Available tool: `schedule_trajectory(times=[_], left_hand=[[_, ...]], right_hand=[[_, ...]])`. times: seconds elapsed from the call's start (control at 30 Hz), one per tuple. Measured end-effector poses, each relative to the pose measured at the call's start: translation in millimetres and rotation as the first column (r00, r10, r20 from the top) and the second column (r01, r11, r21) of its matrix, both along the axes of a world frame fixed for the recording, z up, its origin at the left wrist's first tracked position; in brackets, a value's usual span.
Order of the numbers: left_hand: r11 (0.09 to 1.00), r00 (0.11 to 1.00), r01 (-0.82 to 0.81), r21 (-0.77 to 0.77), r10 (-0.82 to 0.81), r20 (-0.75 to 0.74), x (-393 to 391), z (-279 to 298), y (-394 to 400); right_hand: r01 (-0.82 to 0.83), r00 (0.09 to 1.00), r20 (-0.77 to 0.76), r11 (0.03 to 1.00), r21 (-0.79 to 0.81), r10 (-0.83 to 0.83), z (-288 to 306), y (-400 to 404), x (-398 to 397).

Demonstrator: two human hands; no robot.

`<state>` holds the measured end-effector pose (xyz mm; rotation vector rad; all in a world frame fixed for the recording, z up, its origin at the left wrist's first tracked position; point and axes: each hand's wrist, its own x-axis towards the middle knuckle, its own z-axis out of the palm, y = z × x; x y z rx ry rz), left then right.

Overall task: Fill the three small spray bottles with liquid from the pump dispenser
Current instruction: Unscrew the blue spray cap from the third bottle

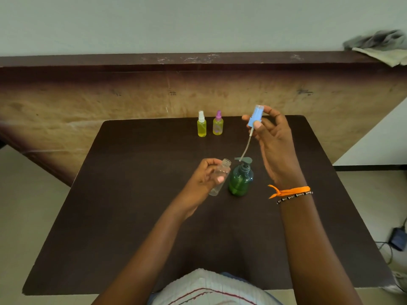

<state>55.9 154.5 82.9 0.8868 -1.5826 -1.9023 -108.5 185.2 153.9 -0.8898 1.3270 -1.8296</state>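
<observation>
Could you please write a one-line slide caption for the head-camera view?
Left hand holds an empty uncapped bottle beside the green pump dispenser; right hand lifts its blue spray cap.

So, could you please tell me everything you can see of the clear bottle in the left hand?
The small clear plastic bottle looks empty and has no cap, its threaded neck open. It is tilted, mouth up and leaning toward the green pump dispenser beside it. The left hand grips its middle, thumb across the front, above the dark table. Whether its base touches the table is unclear.
</observation>
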Motion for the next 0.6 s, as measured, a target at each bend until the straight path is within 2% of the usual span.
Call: schedule_trajectory(times=[0.13,0.27,0.43,0.6], left_hand=[[0.999,0.999,-0.018,-0.036,0.019,0.037,-2.0,-4.5,-0.2],[0.997,0.994,-0.068,-0.046,0.071,0.079,-5.6,-8.9,2.4],[0.995,0.992,-0.095,-0.013,0.096,0.077,-9.4,-12.7,6.6],[0.995,0.992,-0.099,-0.007,0.099,0.084,-10.7,-17.0,8.0]], right_hand=[[0.153,0.978,-0.167,0.974,0.167,-0.125,-8.7,9.2,-24.5],[0.263,0.944,-0.301,0.860,0.437,-0.135,-57.0,13.2,-51.8],[0.333,0.929,-0.357,0.636,0.696,-0.095,-128.9,16.5,-51.7],[0.318,0.940,-0.333,0.530,0.786,-0.069,-163.4,22.3,-35.7]])
